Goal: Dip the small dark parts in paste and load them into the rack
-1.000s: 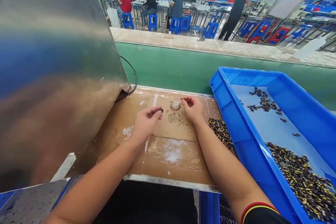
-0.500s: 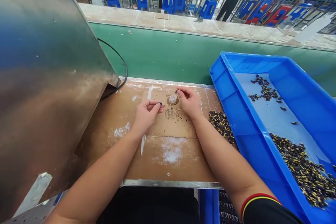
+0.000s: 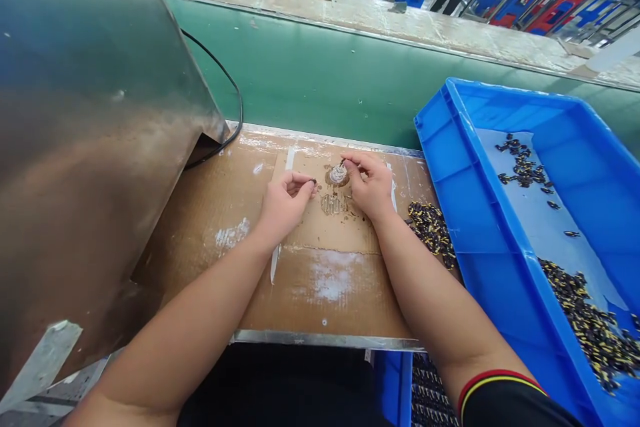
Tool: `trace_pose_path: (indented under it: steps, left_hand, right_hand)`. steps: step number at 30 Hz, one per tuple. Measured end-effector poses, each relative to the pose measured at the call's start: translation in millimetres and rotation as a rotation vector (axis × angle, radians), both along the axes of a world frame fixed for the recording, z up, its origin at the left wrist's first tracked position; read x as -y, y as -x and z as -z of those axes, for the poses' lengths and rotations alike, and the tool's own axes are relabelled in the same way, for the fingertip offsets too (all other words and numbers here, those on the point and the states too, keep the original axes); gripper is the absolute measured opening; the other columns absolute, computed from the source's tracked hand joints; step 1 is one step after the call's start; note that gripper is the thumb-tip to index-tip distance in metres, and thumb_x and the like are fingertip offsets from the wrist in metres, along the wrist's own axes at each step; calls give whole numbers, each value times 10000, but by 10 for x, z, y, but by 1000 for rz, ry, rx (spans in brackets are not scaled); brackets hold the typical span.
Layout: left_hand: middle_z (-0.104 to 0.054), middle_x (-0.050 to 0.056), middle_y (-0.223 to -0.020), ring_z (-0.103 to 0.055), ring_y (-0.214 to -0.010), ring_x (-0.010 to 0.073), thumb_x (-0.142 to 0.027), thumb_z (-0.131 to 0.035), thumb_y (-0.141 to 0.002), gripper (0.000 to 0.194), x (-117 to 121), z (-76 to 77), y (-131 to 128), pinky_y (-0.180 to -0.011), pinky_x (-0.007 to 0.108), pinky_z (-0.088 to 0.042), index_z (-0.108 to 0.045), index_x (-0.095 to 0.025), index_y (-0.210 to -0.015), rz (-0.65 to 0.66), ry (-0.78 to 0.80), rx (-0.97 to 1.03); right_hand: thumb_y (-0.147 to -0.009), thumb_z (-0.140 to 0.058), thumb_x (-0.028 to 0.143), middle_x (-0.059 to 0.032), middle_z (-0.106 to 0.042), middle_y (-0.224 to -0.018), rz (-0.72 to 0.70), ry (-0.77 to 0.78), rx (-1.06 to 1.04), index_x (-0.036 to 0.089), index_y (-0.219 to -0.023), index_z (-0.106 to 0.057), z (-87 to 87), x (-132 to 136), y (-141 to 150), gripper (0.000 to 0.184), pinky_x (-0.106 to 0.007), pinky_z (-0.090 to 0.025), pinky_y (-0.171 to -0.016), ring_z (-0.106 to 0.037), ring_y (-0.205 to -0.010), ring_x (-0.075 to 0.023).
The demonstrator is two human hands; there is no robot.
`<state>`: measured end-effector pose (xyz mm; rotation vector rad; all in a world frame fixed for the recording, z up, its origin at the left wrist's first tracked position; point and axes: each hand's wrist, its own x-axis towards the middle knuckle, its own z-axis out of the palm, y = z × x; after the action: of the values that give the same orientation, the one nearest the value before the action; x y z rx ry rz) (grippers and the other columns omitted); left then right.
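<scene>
My left hand (image 3: pixel 286 203) is closed in a pinch on a small dark piece (image 3: pixel 313 181), left of a whitish, glossy mound of paste (image 3: pixel 339 175). My right hand (image 3: pixel 371 185) also pinches a small dark part (image 3: pixel 343 162), held at the upper edge of this mound; whether it touches the paste I cannot tell. The mound sits on a cardboard sheet (image 3: pixel 330 235), with a wet brown stain around it. Just below it is a patch of striped marks (image 3: pixel 331 205). Both held pieces are mostly hidden by fingers.
Black-and-yellow small parts (image 3: pixel 431 230) lie heaped right of my right forearm. Beyond them stands a blue crate (image 3: pixel 487 240) holding more parts on a pale sheet. A large metal housing (image 3: pixel 100 147) fills the left side, with a black cable (image 3: pixel 235 87) behind. A green wall (image 3: pixel 310 73) borders the back.
The view has tilted slightly downward and left, so the bench appears higher and further right. Both hands keep their pinches; the right fingertips are marginally closer to the paste mound.
</scene>
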<state>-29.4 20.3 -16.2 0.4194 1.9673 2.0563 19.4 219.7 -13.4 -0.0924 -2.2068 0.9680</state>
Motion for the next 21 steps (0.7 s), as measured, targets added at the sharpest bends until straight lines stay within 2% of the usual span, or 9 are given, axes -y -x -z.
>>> trace_pose_path:
  steps: [21]
  left_hand:
    - [-781, 95, -902, -750, -807, 197, -276, -748, -858, 146, 16, -41, -13, -817, 357, -604, -727, -155, -937, 4, 23, -14]
  right_hand:
    - [-1018, -611, 246, -45, -790, -1066, -8, -87, -25, 278, -1098, -796, 8, 18, -25, 204, -388, -606, -818, -721, -978, -209]
